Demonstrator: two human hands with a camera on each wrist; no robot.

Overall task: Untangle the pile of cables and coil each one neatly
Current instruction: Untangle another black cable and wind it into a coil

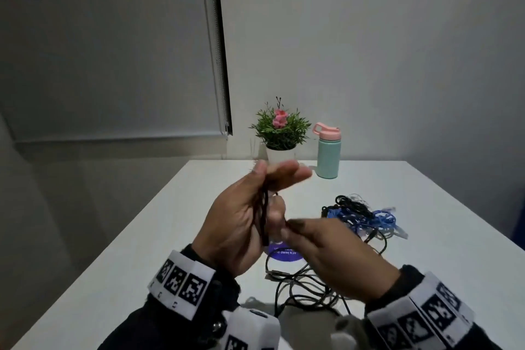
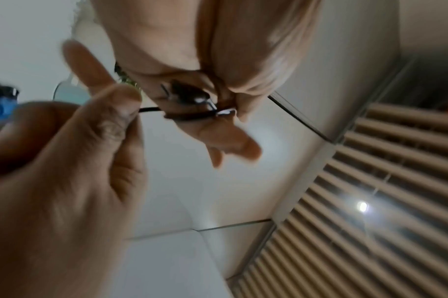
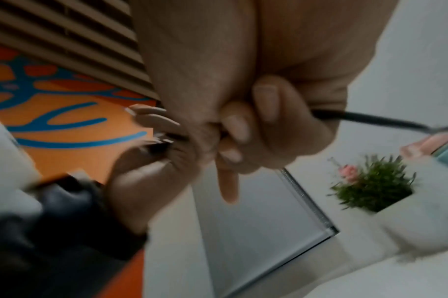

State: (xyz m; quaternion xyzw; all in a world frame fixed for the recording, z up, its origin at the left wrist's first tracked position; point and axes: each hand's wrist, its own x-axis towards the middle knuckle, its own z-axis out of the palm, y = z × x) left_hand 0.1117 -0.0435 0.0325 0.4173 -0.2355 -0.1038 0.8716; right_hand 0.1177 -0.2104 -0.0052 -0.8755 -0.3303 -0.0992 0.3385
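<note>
Left hand [image 1: 241, 216] raised above the white table [image 1: 170, 236], thumb pinning a small black cable coil [image 1: 264, 216] against the fingers; right hand [image 1: 335, 258] pinching its loose end; tangled cable pile [image 1: 360, 216] lies beyond, right.

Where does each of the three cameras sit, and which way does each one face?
Head: worn on the head, looking forward and down at the white table; shows the left hand and right hand, with both sleeves.
Left wrist: on the left wrist, looking up along the left hand at the black cable and a slatted ceiling.
Right wrist: on the right wrist, looking up along the right hand.
Shared: all three show both hands on the black cable; head and right wrist share the potted plant.
</note>
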